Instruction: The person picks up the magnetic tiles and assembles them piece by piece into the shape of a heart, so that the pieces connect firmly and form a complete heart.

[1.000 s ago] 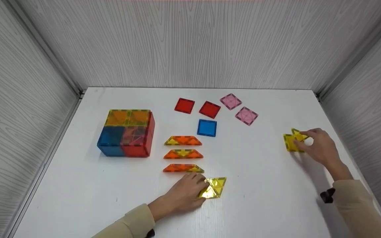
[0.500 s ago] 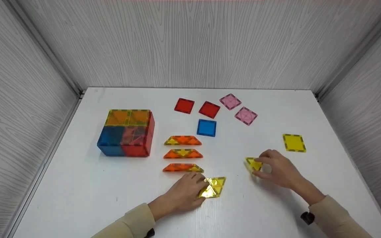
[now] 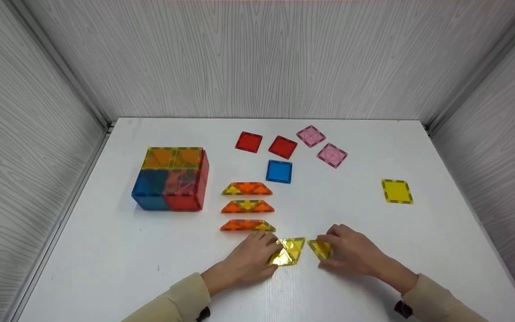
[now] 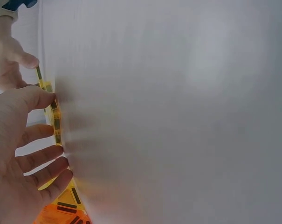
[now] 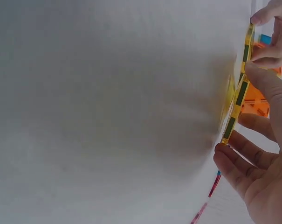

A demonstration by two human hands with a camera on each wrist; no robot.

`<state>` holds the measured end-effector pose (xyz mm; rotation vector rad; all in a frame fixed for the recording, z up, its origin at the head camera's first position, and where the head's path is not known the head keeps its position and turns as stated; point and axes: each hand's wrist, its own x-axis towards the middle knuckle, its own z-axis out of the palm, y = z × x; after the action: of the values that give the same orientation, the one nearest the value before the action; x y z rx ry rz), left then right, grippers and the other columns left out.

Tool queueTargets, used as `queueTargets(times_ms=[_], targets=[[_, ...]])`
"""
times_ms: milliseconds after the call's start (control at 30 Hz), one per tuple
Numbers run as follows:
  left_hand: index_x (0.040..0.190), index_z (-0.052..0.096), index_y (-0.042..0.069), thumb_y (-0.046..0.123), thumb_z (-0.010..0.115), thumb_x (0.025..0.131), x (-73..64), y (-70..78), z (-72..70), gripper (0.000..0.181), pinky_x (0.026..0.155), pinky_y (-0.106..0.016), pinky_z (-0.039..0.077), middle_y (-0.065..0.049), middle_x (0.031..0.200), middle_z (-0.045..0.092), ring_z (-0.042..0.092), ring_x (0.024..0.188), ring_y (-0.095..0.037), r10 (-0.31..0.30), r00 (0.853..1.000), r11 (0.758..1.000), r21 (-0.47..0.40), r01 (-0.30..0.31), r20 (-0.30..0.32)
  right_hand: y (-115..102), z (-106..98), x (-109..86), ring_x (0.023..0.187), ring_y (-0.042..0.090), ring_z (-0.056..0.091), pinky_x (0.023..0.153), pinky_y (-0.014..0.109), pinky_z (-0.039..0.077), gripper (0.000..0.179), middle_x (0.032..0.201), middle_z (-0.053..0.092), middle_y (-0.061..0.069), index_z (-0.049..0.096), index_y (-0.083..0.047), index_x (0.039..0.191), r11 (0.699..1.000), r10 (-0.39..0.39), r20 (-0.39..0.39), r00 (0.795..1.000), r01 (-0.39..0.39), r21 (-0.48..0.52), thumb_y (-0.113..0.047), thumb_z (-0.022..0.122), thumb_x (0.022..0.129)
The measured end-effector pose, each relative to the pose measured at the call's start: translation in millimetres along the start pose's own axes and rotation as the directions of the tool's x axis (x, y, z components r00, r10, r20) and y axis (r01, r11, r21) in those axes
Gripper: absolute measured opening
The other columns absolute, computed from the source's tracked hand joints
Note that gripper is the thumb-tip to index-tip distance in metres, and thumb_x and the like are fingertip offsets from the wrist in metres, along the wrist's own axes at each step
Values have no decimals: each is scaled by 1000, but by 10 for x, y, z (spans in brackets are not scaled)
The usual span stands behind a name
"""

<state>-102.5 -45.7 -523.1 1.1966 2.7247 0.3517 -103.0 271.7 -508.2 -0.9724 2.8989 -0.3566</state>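
My left hand (image 3: 251,257) rests on the white table and holds flat yellow triangular magnetic tiles (image 3: 293,250) between thumb and fingers. They lie edge to edge, partly hidden under the fingers. Just to the right, my right hand (image 3: 353,251) pinches another yellow triangular tile (image 3: 318,248), a narrow gap from the first ones in the head view. The right wrist view shows this tile's edge (image 5: 238,100) between thumb and fingertips, tilted off the table. Behind the left hand stand three orange-and-yellow strips (image 3: 246,225) in a column.
At the left stands a box-shaped block of coloured tiles (image 3: 170,181). Farther back lie red square tiles (image 3: 249,141), a blue square tile (image 3: 279,171) and pink square tiles (image 3: 332,155). A yellow square tile (image 3: 397,191) lies at the right. Grey panels wall the table's back and sides.
My right hand has carried the yellow triangular tile from beside the yellow square at the right, leftward and nearer, to beside the left hand's tiles. The left hand has stayed in place.
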Motion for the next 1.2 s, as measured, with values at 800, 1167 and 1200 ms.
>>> queueTargets(times_ms=[800,1167,1200], targets=[[132,67,16,44,68,100,48,53,-2,43,113,-42,50,-6,134,63,59,127,-23,-4,1000,1000,-12,4,-9,-285,182,164,73,6,39,62,21,36,62,83,56,-2,73,-3,122,993,107,-24,994,-106,48,-48,88,82],[128,67,15,46,68,100,49,125,27,42,104,-38,52,-6,128,63,58,122,-22,-10,999,1000,19,11,-52,-317,144,237,83,7,48,67,20,44,63,98,61,-3,69,-13,125,977,163,66,984,-170,126,-49,91,79],[126,67,15,46,69,99,49,130,31,42,102,-37,52,-6,126,63,58,120,-22,-3,998,1000,29,4,-62,-324,139,240,84,7,49,67,20,45,62,99,61,-3,68,-13,123,975,162,70,984,-170,142,-49,91,79]])
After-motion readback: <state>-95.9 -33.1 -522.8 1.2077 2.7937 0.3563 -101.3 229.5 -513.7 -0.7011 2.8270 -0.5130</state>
